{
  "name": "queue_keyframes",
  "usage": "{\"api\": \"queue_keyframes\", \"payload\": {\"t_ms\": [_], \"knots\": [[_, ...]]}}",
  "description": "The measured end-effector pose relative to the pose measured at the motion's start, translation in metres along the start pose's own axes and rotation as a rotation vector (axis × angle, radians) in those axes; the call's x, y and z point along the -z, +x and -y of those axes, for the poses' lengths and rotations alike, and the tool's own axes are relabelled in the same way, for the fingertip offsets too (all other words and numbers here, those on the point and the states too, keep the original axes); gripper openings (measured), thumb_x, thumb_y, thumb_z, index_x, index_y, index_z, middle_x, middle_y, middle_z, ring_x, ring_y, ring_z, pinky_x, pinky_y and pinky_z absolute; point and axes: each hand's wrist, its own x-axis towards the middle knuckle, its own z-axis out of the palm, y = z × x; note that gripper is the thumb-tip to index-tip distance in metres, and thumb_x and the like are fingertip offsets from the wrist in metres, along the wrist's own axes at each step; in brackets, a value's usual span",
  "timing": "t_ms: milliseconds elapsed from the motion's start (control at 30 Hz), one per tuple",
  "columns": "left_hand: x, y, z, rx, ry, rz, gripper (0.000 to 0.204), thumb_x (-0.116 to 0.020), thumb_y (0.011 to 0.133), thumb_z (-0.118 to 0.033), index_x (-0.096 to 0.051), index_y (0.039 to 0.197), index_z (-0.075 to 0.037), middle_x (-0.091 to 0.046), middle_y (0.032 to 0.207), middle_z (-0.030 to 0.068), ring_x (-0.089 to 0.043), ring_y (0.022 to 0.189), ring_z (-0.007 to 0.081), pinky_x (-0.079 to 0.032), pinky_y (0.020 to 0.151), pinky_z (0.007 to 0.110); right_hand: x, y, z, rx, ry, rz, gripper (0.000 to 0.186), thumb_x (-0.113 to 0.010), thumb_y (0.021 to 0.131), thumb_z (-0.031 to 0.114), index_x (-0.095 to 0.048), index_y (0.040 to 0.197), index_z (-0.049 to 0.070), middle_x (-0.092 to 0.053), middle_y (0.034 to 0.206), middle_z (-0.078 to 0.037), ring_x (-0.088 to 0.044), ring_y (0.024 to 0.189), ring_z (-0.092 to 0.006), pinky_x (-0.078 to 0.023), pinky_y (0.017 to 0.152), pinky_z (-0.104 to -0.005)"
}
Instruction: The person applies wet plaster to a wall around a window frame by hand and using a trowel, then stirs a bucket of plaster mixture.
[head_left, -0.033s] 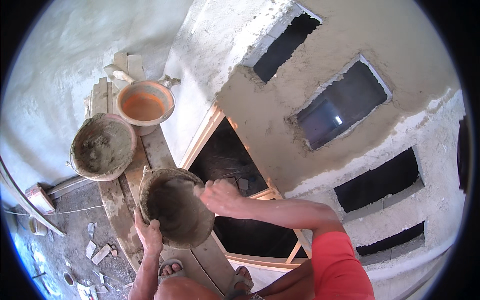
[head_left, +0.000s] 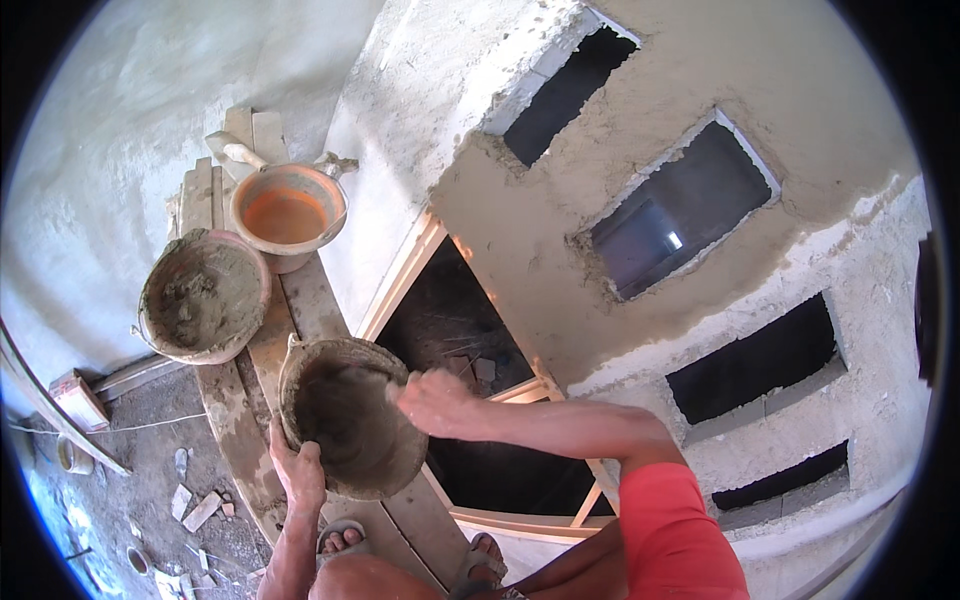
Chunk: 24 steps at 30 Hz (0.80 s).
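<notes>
Centrally, on the near side, a mortar-coated bucket (head_left: 412,450) is over wooden planks (head_left: 318,300). The left hand (head_left: 297,470) clasps its near left rim, thumb over the edge. The right hand (head_left: 437,402) is curled at the right rim; I cannot tell whether it pinches anything. Farther left stands a mortar-filled tub (head_left: 264,290), just beside an orange-lined pail (head_left: 290,262). Rightward is a wall (head_left: 540,300) with dark openings.
</notes>
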Motion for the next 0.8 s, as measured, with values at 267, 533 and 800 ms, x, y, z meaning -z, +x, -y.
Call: {"api": "queue_keyframes", "payload": {"t_ms": [267,533,800], "knots": [[0.004,-0.001,-0.003,-0.031,0.021,-0.006,0.060,-0.048,0.066,0.003,-0.054,0.126,0.006,-0.065,0.108,0.0152,-0.061,0.099,0.0243,-0.047,0.093,0.033,0.051,-0.039,0.013,0.065,0.367,0.279,0.025,-0.061,0.080,0.009,-0.065,0.103,0.002,-0.069,0.075,-0.021,-0.072,0.075,-0.0393,-0.057,0.062,-0.0495],[-0.001,-0.003,-0.011,-0.010,-0.003,-0.008,0.057,-0.047,0.067,0.004,-0.056,0.124,0.006,-0.066,0.103,0.0144,-0.061,0.095,0.0224,-0.048,0.090,0.033,0.019,-0.008,0.007,0.057,0.227,0.186,0.024,-0.060,0.081,0.011,-0.067,0.103,0.005,-0.070,0.077,-0.018,-0.073,0.079,-0.0359,-0.057,0.064,-0.0466],[0.002,0.001,-0.012,0.027,-0.024,0.003,0.057,-0.048,0.068,0.005,-0.056,0.124,0.006,-0.066,0.102,0.0134,-0.061,0.091,0.0209,-0.049,0.086,0.031,0.032,0.000,-0.011,-0.003,0.097,0.043,0.024,-0.057,0.085,0.009,-0.061,0.108,0.001,-0.068,0.080,-0.021,-0.072,0.074,-0.0343,-0.058,0.060,-0.0435]]}}
